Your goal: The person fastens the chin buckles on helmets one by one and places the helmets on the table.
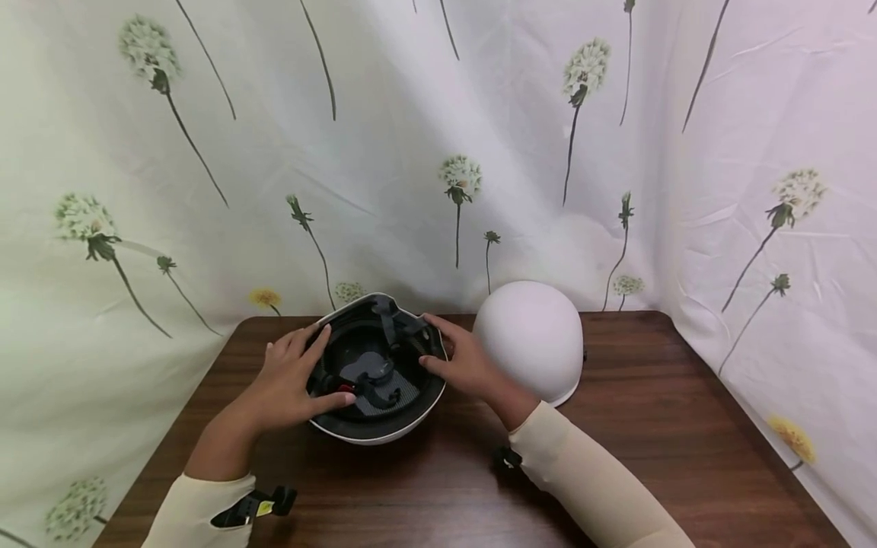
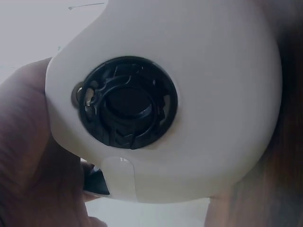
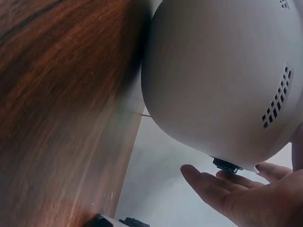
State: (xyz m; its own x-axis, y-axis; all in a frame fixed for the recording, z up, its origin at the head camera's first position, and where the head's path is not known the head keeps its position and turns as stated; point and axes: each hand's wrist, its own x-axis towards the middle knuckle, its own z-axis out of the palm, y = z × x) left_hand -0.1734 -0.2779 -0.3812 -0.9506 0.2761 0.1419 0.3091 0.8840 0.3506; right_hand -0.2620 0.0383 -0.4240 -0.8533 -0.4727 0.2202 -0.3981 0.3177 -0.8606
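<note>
A white helmet (image 1: 384, 440) lies upside down on the table, its black padded inside (image 1: 370, 365) and dark straps turned up. My left hand (image 1: 284, 384) holds the helmet's left rim, thumb reaching over the inside. Opposite, my right hand (image 1: 469, 361) grips the right rim with the thumb inside and fingers on the outside. A round black fitting (image 2: 128, 102) shows on the white shell in the left wrist view. In the right wrist view a slotted vent (image 3: 278, 97) marks the shell, and some right fingers (image 3: 208, 184) extend beside a small black part (image 3: 226, 164).
A second white helmet (image 1: 527, 335) sits dome up just right of my right hand, close to the forearm. The brown wooden table (image 1: 637, 426) ends at a white curtain (image 1: 384, 190) printed with flowers, which rises behind and along both sides.
</note>
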